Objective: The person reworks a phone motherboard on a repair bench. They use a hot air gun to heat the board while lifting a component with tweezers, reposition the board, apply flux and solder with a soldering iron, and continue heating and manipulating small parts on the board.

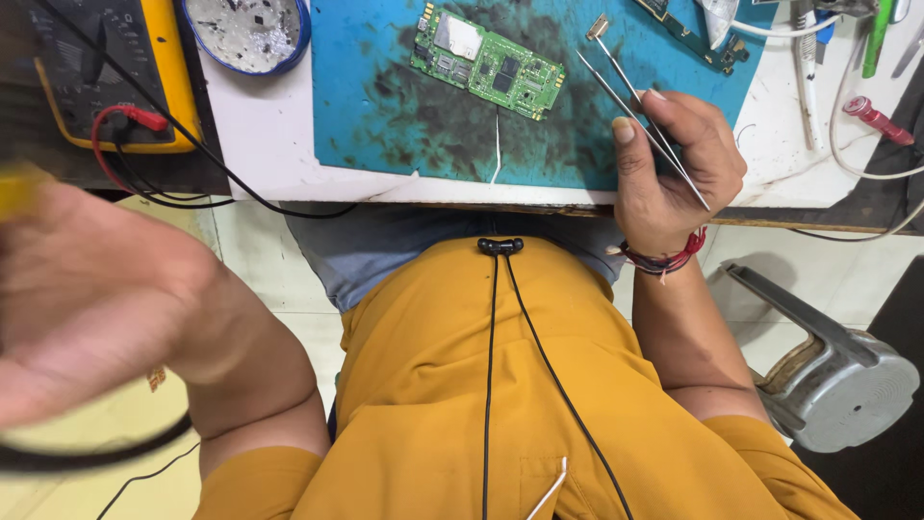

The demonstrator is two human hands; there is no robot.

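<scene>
Head view, right hand (674, 173): fingers closed around a pair of thin metal tweezers (635, 106), thumb pressed on their side; the tips point up and left over the mat, and one tip carries a small pale chip, too small to tell more.
Head view, left hand (87, 308): raised close to the camera and blurred, well apart from the worktop; whether it is open or closed cannot be told; a dark cable (96, 453) curves just under it.
Circuit board (488, 63): green, lying flat and slanted on the blue mat (385, 116), just left of the tweezer tips, not touched by them.
Worktop (260, 144): white, carrying the stained mat.
Multimeter (106, 67): yellow, at the far left, with a red plug and black lead.
Round dish (247, 34): blue-rimmed, beside the multimeter.
Metal stool (837, 376): on the floor, lower right.
</scene>
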